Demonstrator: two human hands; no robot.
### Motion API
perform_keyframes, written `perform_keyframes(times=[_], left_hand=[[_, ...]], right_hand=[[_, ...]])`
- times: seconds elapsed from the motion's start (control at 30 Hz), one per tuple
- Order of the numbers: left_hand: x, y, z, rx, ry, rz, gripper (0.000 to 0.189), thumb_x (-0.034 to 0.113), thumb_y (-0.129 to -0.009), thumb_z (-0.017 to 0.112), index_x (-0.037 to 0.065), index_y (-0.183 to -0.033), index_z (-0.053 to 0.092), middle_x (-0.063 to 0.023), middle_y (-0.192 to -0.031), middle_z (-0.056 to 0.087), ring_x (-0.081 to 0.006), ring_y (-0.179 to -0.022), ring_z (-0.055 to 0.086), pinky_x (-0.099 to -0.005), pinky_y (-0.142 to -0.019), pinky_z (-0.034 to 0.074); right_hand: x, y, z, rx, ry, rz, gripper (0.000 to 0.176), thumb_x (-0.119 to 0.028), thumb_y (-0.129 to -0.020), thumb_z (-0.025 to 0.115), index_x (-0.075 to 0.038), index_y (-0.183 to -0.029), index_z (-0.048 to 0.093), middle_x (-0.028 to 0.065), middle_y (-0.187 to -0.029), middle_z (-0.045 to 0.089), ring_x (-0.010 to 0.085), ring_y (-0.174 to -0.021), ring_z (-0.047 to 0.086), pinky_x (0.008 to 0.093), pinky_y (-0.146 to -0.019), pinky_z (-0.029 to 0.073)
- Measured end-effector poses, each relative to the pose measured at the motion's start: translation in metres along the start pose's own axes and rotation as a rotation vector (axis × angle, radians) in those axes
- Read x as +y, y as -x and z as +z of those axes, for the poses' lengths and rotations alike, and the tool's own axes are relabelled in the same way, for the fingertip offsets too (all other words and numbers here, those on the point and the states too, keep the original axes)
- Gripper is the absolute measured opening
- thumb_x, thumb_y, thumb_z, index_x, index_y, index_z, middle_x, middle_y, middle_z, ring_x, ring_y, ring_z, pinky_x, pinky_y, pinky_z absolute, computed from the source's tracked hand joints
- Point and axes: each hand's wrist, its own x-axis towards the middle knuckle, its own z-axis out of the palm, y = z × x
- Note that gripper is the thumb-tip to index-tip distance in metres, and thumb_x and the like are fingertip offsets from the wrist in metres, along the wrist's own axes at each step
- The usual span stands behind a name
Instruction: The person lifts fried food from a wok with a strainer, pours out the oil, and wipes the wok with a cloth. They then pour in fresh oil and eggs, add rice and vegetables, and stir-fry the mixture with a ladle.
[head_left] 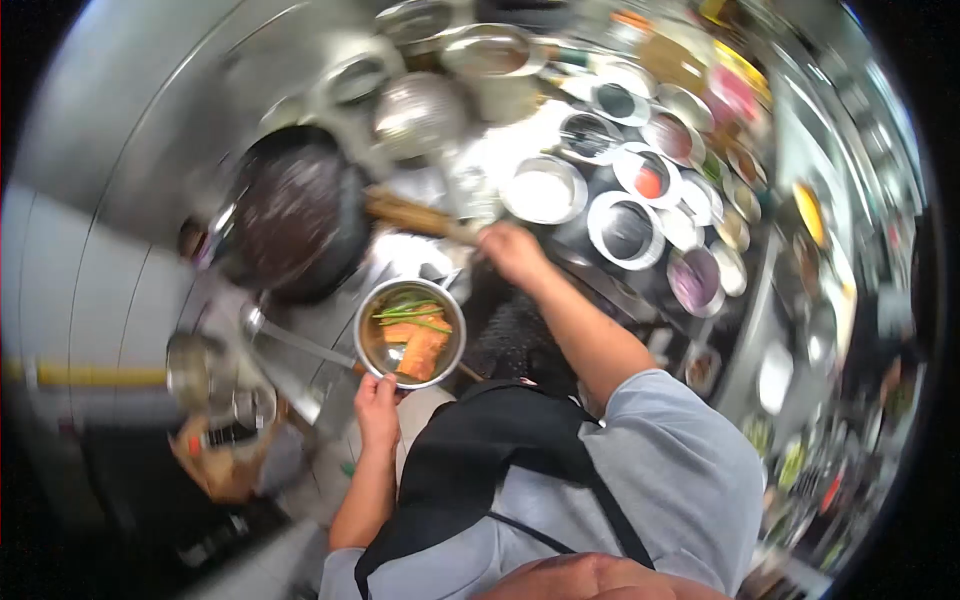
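Note:
My left hand (pixel 378 400) grips the near rim of a round metal bowl (pixel 363 345), low in front of my apron. Inside the bowl lie orange pieces of food (pixel 423 350) with green stalks (pixel 410 313) across them. My right hand (pixel 510 250) is stretched forward, closed around the end of a wooden-looking handle (pixel 415 213). That handle reaches left to a large dark wok (pixel 297 212), whose inside looks dark and smeared by motion. The bowl is just to the near right of the wok, apart from it.
Many metal bowls and containers (pixel 626 230) crowd the counter at the right. A domed metal item (pixel 420 115) stands behind the wok. A long-handled utensil (pixel 310 343) lies left of the bowl. At the lower left are a pot (pixel 193 372) and a brown bag (pixel 225 465).

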Motion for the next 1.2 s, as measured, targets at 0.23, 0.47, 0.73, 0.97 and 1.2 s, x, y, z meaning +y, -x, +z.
perform_keyframes(times=[0.23, 0.47, 0.73, 0.97, 1.2], left_hand=[[0.074, -0.015, 0.044, -0.710, -0.241, 0.061, 0.011, 0.011, -0.096, 0.052, 0.002, -0.092, 0.056, -0.0036, -0.083, 0.062, -0.0083, -0.065, 0.053, -0.0250, -0.064, 0.047], [0.060, 0.063, 0.278, -1.544, -0.300, 0.004, 0.035, 0.017, -0.101, 0.048, -0.002, -0.130, 0.046, -0.0143, -0.129, 0.054, -0.0252, -0.116, 0.057, -0.0366, -0.096, 0.046], [-0.048, 0.037, 0.331, -1.323, -0.784, -0.061, 0.028, 0.021, -0.099, 0.054, -0.002, -0.114, 0.059, -0.0120, -0.105, 0.066, -0.0195, -0.099, 0.064, -0.0305, -0.085, 0.050], [-0.091, -0.039, 0.227, -0.962, -1.577, 0.314, 0.034, 0.031, -0.088, 0.066, 0.000, -0.103, 0.065, -0.0091, -0.083, 0.068, -0.0225, -0.082, 0.068, -0.0341, -0.071, 0.052], [-0.055, -0.028, 0.167, -0.648, -1.601, -0.151, 0.028, 0.027, -0.087, 0.064, 0.001, -0.096, 0.064, -0.0089, -0.078, 0.067, -0.0198, -0.064, 0.067, -0.0330, -0.049, 0.048]], right_hand=[[-0.105, 0.212, -0.058, 0.053, -0.248, 0.210, 0.025, -0.023, -0.092, 0.059, 0.001, -0.096, 0.061, 0.0097, -0.082, 0.066, 0.0168, -0.068, 0.068, 0.0312, -0.061, 0.052], [-0.002, 0.363, -0.263, 0.978, -0.185, 0.469, 0.021, -0.020, -0.089, 0.060, 0.000, -0.089, 0.062, 0.0089, -0.083, 0.065, 0.0162, -0.072, 0.065, 0.0298, -0.066, 0.054], [0.183, 0.558, -0.533, 1.705, -0.526, 0.313, 0.019, -0.008, -0.089, 0.052, 0.007, -0.096, 0.061, 0.0146, -0.092, 0.066, 0.0236, -0.078, 0.066, 0.0364, -0.074, 0.057], [0.298, 0.556, -0.686, 1.831, -0.760, 0.330, 0.019, -0.004, -0.089, 0.048, 0.007, -0.102, 0.058, 0.0157, -0.097, 0.065, 0.0258, -0.084, 0.067, 0.0351, -0.073, 0.058], [0.377, 0.540, -0.741, 1.688, -0.842, 0.639, 0.032, -0.001, -0.088, 0.053, 0.003, -0.119, 0.052, 0.0197, -0.111, 0.061, 0.0328, -0.100, 0.065, 0.0445, -0.082, 0.055]])
